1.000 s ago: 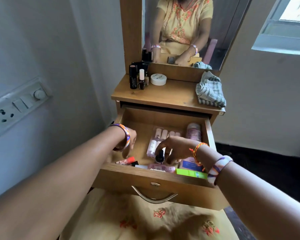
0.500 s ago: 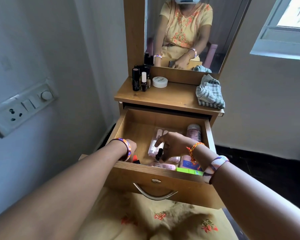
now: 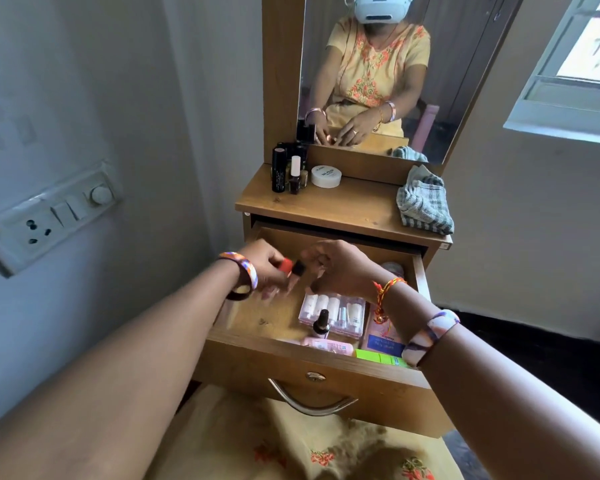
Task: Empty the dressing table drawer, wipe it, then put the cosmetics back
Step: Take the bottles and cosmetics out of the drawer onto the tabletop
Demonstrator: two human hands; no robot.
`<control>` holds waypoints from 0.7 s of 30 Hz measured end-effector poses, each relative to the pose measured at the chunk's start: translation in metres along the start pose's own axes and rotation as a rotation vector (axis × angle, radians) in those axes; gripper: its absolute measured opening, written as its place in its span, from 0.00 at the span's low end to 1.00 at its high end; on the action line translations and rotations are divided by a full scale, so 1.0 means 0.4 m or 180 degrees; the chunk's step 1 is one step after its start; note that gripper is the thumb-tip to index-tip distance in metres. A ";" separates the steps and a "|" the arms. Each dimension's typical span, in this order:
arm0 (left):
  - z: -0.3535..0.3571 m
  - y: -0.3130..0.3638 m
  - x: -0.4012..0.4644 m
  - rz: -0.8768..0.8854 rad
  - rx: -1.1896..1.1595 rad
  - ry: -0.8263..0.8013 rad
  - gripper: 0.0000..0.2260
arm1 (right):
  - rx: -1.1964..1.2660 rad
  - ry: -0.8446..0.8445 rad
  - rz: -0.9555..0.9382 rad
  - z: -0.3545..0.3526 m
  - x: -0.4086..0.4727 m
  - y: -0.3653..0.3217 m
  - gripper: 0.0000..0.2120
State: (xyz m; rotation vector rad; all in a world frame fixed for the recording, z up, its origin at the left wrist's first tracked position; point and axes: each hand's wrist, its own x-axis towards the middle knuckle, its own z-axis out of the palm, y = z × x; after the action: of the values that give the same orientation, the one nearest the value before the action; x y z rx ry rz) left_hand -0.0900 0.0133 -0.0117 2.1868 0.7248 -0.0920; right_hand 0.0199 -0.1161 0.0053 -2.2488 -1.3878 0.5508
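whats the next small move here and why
Probably carry the small red and black items in the left hand up to the tabletop beside the bottles already standing there. The drawer still holds a nail polish bottle and pink packs to clear.

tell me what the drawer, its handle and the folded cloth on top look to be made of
Drawer: wood-look board, probably laminate, with printed grain and a matte face. Handle: curved metal bar, shiny silver with bright highlights. Cloth: woven fabric, likely cotton, with soft folds and grey-white checks.
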 end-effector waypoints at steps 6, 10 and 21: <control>-0.042 0.067 0.049 0.0262 -0.1837 0.0246 0.08 | 0.2170 0.0054 0.0191 -0.027 0.026 -0.019 0.12; -0.055 0.084 0.074 0.0278 -0.2093 0.0277 0.08 | 0.2487 0.0373 0.0277 -0.042 0.057 -0.010 0.07; -0.160 0.050 0.166 0.0382 -0.1999 0.2370 0.16 | 0.1396 0.1395 0.0557 -0.061 0.228 -0.012 0.05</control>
State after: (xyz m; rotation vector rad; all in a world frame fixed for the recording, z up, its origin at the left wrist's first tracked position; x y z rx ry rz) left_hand -0.0349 0.0808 0.0252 1.6113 0.8625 0.9302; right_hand 0.0676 -0.0358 0.0187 -1.9806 -0.7725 0.3444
